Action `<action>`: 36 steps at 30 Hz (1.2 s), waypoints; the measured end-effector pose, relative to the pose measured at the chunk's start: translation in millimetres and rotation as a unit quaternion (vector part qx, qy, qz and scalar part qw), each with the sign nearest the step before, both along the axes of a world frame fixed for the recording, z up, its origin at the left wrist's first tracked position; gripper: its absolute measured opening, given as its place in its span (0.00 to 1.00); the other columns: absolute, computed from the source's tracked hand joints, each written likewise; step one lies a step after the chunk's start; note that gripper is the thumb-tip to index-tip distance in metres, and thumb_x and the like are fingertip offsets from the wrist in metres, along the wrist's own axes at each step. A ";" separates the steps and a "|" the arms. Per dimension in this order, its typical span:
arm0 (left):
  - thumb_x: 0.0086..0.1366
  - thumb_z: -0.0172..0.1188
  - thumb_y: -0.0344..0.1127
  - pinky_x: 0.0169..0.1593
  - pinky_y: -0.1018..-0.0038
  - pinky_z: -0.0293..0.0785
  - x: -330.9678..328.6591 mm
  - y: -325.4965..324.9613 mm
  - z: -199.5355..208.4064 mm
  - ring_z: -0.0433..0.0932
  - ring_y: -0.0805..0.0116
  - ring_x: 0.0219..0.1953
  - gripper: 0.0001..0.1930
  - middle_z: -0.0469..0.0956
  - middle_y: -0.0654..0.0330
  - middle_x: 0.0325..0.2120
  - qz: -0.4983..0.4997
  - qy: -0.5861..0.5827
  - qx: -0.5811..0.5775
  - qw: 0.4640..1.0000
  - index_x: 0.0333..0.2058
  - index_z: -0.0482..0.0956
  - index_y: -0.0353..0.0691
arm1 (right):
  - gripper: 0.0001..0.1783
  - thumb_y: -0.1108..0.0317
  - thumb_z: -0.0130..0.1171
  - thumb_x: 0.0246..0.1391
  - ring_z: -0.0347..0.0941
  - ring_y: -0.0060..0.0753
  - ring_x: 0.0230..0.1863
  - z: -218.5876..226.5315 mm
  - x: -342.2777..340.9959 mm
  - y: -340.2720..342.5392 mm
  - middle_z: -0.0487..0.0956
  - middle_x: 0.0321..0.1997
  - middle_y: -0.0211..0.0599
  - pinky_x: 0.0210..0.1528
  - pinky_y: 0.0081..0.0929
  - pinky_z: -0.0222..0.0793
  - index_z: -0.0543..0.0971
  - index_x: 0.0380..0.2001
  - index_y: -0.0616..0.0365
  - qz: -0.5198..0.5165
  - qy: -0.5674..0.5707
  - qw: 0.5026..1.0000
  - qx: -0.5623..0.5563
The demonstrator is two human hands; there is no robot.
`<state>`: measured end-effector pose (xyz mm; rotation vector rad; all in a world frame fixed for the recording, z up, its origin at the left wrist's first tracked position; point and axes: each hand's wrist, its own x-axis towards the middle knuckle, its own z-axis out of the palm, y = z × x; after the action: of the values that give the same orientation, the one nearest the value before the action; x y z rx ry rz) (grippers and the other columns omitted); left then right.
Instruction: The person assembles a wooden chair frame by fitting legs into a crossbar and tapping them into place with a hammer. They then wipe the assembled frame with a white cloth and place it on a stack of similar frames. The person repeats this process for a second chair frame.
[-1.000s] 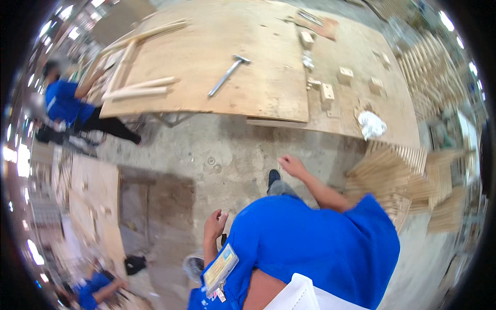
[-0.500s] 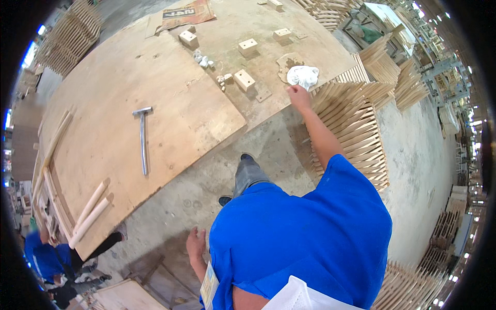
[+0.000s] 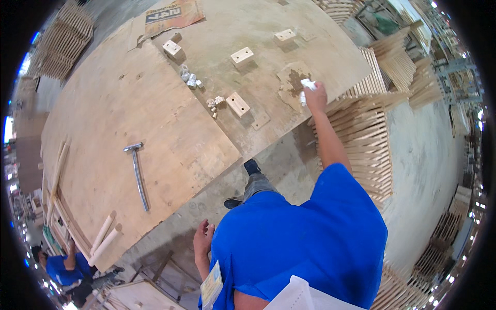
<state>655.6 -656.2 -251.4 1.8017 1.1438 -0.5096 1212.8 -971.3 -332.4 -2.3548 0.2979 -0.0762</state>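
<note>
- The right hand (image 3: 316, 96) reaches out at about one o'clock from the person's body, fingers curled shut around a small white bottle (image 3: 307, 89) just over the near right edge of the plywood table (image 3: 129, 103).
- The bottle's long axis runs roughly from eleven o'clock down to five o'clock; one white end shows above the fist and a second bit below it. Which end is the nozzle cannot be told.
- Directly under the bottle lies a dark stain (image 3: 294, 82) on a lighter square patch of board.
- The left hand (image 3: 202, 238) hangs low at seven o'clock from the body, fingers loosely spread, holding nothing, over the concrete floor (image 3: 279, 165).
- At nine o'clock from the right hand sits a drilled wooden block (image 3: 237, 104), with a few small metal fittings (image 3: 215, 102) just beside it; a second cluster of fittings (image 3: 189, 78) lies further toward ten o'clock.
- Three more blocks stand further up the table: one (image 3: 242, 55), one (image 3: 285, 35) and one (image 3: 172, 48).
- A hammer (image 3: 137, 173) lies well apart at eight o'clock, head toward the far edge, handle toward the near edge.
- Two pale dowels (image 3: 105, 239) rest at the table's near left corner.
- Stacked wooden slat frames (image 3: 367, 134) stand touching the table's edge under the outstretched right arm, between the person and the table's right end.
- Another person in blue (image 3: 64, 266) crouches at the lower left.
</note>
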 end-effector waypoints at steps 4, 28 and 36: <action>0.71 0.63 0.53 0.62 0.59 0.75 6.0 -17.0 3.5 0.80 0.49 0.60 0.32 0.80 0.45 0.59 -0.035 0.036 0.011 0.999 0.66 0.74 0.39 | 0.21 0.66 0.65 0.57 0.79 0.43 0.53 8.9 20.7 3.2 0.83 0.50 0.45 0.59 0.39 0.73 0.80 0.54 0.57 0.124 -0.199 0.970 0.069; 0.75 0.60 0.51 0.37 0.75 0.78 -130.5 204.2 53.1 0.79 0.75 0.30 0.17 0.81 0.65 0.31 0.567 -0.400 0.162 0.702 0.41 0.82 0.41 | 0.21 0.57 0.65 0.67 0.84 0.30 0.47 82.9 -224.9 270.4 0.88 0.45 0.43 0.52 0.30 0.78 0.83 0.53 0.63 0.683 0.221 0.691 0.082; 0.70 0.65 0.58 0.44 0.63 0.84 -255.1 448.9 105.1 0.83 0.54 0.42 0.36 0.80 0.47 0.48 0.701 -0.475 0.177 0.501 0.57 0.74 0.26 | 0.20 0.58 0.64 0.67 0.83 0.30 0.47 98.0 -254.6 337.1 0.87 0.44 0.42 0.53 0.30 0.78 0.83 0.52 0.64 0.568 0.123 0.811 0.068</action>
<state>400.5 -207.3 -146.3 0.5396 1.3880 1.5861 958.2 -634.1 -234.3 -2.0288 -0.9759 0.7933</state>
